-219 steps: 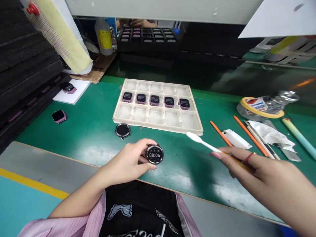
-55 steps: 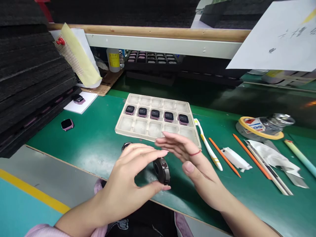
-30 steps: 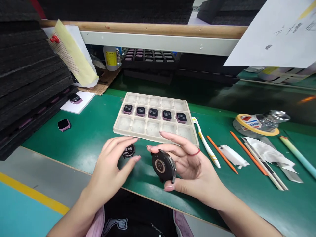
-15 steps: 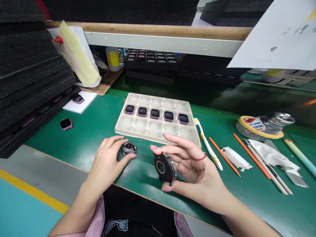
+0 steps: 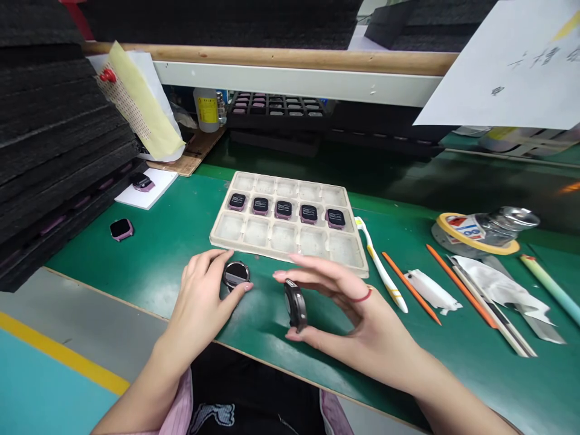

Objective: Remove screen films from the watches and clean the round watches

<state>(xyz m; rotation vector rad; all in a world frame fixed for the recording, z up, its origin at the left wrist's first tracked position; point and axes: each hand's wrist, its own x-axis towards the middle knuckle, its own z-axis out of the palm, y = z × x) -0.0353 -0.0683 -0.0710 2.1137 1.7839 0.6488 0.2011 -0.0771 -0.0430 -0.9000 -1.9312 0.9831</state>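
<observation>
Between the fingertips and thumb of my right hand (image 5: 357, 314), a round black smartwatch case (image 5: 296, 306) is held above the bench, turned nearly edge-on with its side buttons showing. My left hand (image 5: 203, 296) rests on the bench, its fingers and thumb curled round the rim of a second round smartwatch case (image 5: 236, 275). That one lies face up, its screen mostly dark with a grey band across it. Neither watch has a strap. Just beyond both hands is a cream tray (image 5: 290, 252) with several square purple-edged watches (image 5: 283, 209) in its middle row.
Left on the green bench are a purple watch (image 5: 121, 229) and another on a white pad (image 5: 158, 192). To the right lie a toothbrush (image 5: 380, 272), orange sticks (image 5: 410, 287), a white wrapper (image 5: 432, 289) and a tape roll (image 5: 480, 244). Black foam trays (image 5: 54, 133) are stacked at left.
My right hand has turned its watch from showing the back to nearly edge-on. The left watch's 08:05 display has gone, leaving a mostly dark screen. My left hand has barely moved.
</observation>
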